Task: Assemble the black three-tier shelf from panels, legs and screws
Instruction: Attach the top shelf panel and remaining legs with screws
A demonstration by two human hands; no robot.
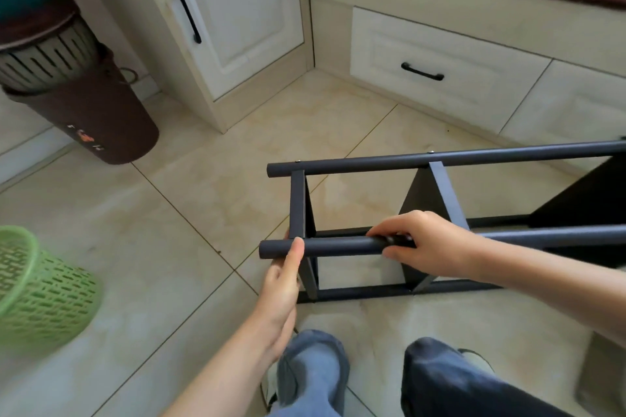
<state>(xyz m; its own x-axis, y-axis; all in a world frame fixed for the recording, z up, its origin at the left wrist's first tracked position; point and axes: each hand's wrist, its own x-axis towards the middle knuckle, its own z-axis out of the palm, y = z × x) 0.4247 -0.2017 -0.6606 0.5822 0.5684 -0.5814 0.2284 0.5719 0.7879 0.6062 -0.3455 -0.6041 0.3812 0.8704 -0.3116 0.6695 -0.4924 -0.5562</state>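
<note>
The black shelf (423,223) lies on its side on the tiled floor (169,247), just in front of the person's knees (437,379), with its round legs running level from left to right. Two panels stand on edge between the legs, the end panel (299,203) near the shelf's left end and the middle panel (430,193) further right; a third dark panel shows at the shelf's far right, half out of view.

The left hand (279,284) reaches up to the nearest upper leg (338,246), thumb laid over the tube beside the end panel and the fingers tucked behind it, so it seems to grip the leg there, though the fingers are mostly hidden. The right hand (425,244) holds the same leg further right, fingers curled over the top and thumb beneath. Small screw heads dot the far upper leg (440,159).

Left of the shelf sits a green basket (40,294); beyond that, a brown bin (84,105). Behind the shelf stand a white cabinet (244,17) and a drawer (440,68).
</note>
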